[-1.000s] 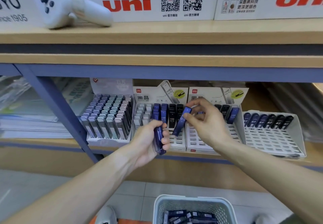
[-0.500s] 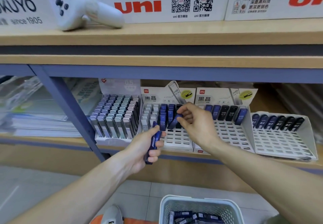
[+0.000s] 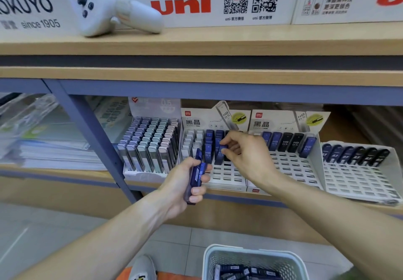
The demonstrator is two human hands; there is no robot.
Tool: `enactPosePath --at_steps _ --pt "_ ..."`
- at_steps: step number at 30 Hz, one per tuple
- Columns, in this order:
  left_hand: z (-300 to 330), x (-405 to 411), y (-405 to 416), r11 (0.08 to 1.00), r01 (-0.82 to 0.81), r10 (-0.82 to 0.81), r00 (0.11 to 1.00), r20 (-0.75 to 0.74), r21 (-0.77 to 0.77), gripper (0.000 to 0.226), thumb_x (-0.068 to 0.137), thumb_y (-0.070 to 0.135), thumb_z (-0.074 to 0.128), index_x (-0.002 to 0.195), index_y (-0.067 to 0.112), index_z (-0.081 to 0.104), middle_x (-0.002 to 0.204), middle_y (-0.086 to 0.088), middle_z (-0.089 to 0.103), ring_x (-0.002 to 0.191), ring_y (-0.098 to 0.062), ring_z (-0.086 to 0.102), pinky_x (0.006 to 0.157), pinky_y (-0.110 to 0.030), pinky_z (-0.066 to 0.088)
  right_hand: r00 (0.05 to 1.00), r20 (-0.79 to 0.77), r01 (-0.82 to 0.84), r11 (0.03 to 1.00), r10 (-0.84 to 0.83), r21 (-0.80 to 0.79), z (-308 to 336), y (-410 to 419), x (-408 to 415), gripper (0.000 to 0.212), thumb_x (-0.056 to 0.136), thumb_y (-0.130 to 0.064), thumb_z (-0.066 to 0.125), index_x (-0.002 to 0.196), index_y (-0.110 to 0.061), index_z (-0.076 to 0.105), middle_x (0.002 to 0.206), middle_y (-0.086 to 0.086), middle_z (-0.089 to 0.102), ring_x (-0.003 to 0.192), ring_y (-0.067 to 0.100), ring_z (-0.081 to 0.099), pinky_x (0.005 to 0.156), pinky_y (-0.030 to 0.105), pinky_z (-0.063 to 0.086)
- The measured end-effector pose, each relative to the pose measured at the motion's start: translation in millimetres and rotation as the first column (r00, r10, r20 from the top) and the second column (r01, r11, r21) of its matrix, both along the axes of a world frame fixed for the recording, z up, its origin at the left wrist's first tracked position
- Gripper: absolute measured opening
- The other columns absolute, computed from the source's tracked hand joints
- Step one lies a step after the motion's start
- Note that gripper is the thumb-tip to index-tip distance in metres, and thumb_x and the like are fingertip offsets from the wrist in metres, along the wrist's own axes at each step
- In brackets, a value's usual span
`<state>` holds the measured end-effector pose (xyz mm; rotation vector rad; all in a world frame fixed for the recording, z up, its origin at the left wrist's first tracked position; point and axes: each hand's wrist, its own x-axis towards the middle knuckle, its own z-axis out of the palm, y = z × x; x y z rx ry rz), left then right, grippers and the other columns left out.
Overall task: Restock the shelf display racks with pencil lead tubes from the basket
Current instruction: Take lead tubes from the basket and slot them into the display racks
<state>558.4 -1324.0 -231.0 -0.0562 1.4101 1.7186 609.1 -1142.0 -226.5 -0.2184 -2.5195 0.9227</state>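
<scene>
Since half a second ago, the right hand (image 3: 246, 155) has carried its blue lead tube (image 3: 222, 148) lower into the middle display rack (image 3: 224, 177), where thumb and fingertips pinch its top among the blue tubes already standing in the rack's upper rows. The left hand (image 3: 185, 183) stays just below and to the left, fingers curled around a small bundle of blue tubes (image 3: 197, 175) held upright in front of the rack's lower edge.

Another white rack (image 3: 292, 168) beside it holds one back row of blue and black tubes, and a third rack (image 3: 359, 181) farther right holds a row of dark tubes. To the left stands a full rack of pastel-capped tubes (image 3: 150, 144).

All racks sit on a wooden shelf (image 3: 61, 170) with blue metal framing. On the shelf above lies a white handheld controller (image 3: 113, 11) before uni-branded boxes (image 3: 185, 2). Down on the tiled floor (image 3: 43, 231), a white basket (image 3: 253, 258) contains more tubes.
</scene>
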Motion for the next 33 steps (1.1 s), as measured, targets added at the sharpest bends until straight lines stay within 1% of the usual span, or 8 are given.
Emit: enactPosePath --at_steps 5,11,13,15,17,19,22,33 --pt "-4 2 -1 1.000 0.015 -0.015 0.999 -0.041 0.009 0.042 0.108 0.035 0.042 0.128 0.002 0.059 0.069 -0.001 0.051 0.042 -0.011 0.027 0.036 -0.020 0.016 1.000 0.014 -0.022 0.991 0.020 0.132 -7 2 -5 0.023 0.092 -0.010 0.070 0.113 -0.018 0.076 0.101 -0.003 0.068 0.086 0.015 0.064 0.083 0.034 0.055" --pt "-1 4 -3 0.999 0.035 -0.032 0.993 -0.117 0.032 0.038 0.107 0.038 0.047 0.131 0.012 0.062 0.070 -0.002 0.053 0.045 -0.011 0.027 0.038 -0.020 0.015 1.000 0.019 -0.026 0.984 0.023 0.175 -7 -3 -1 0.037 0.098 -0.005 0.058 0.131 -0.017 0.067 0.113 0.000 0.060 0.097 0.015 0.059 0.088 0.030 0.050" --pt "0 4 -4 0.996 0.079 -0.073 0.990 -0.118 0.047 0.039 0.106 0.041 0.048 0.130 0.015 0.064 0.072 -0.003 0.052 0.047 -0.011 0.026 0.039 -0.021 0.014 1.000 -0.016 0.022 0.999 -0.022 0.040 -3 -6 1 0.029 0.099 -0.010 0.058 0.124 -0.021 0.069 0.107 -0.005 0.065 0.088 0.009 0.061 0.082 0.027 0.052" --pt "0 4 -5 0.987 0.146 -0.138 0.985 -0.104 0.070 0.040 0.104 0.044 0.050 0.128 0.016 0.065 0.074 -0.003 0.052 0.047 -0.012 0.025 0.040 -0.023 0.011 0.998 0.052 0.032 0.966 -0.019 -0.258 1 -11 4 0.024 0.098 -0.017 0.063 0.121 -0.023 0.067 0.096 -0.006 0.071 0.080 0.007 0.068 0.078 0.027 0.056" --pt "-2 4 -5 0.972 0.215 -0.207 0.975 -0.083 0.091 0.039 0.101 0.047 0.053 0.123 0.018 0.065 0.075 -0.003 0.051 0.046 -0.012 0.025 0.041 -0.024 0.010 0.991 0.115 0.013 0.816 0.066 -0.577 3 -16 8 0.026 0.097 -0.013 0.066 0.123 -0.017 0.063 0.092 0.005 0.074 0.080 0.015 0.075 0.079 0.028 0.059" --pt "-3 5 -5 0.961 0.257 -0.251 0.966 -0.066 0.103 0.038 0.099 0.049 0.055 0.121 0.019 0.065 0.076 -0.004 0.051 0.045 -0.012 0.025 0.041 -0.025 0.010 0.987 0.121 0.010 0.698 0.109 -0.716 6 -18 12 0.026 0.096 -0.004 0.067 0.120 -0.010 0.063 0.092 0.018 0.075 0.082 0.023 0.077 0.077 0.025 0.060" --pt "-2 6 -5 0.957 0.269 -0.261 0.962 -0.078 0.113 0.045 0.101 0.047 0.050 0.127 0.014 0.066 0.075 -0.004 0.050 0.045 -0.012 0.026 0.042 -0.025 0.009 0.989 0.110 0.030 0.602 0.097 -0.798 10 -16 15 0.023 0.092 0.000 0.069 0.115 -0.005 0.066 0.094 0.021 0.075 0.082 0.031 0.076 0.075 0.026 0.061" --pt "-8 10 2 0.984 0.177 -0.177 0.945 -0.275 -0.025 0.015 0.099 0.028 0.065 0.111 0.024 0.057 0.070 0.001 0.046 0.049 -0.010 0.022 0.041 -0.021 0.011 0.994 0.072 0.009 0.590 0.083 -0.807 13 -14 17 0.025 0.086 -0.005 0.078 0.109 -0.013 0.073 0.095 0.011 0.078 0.091 0.021 0.076 0.081 0.025 0.061"
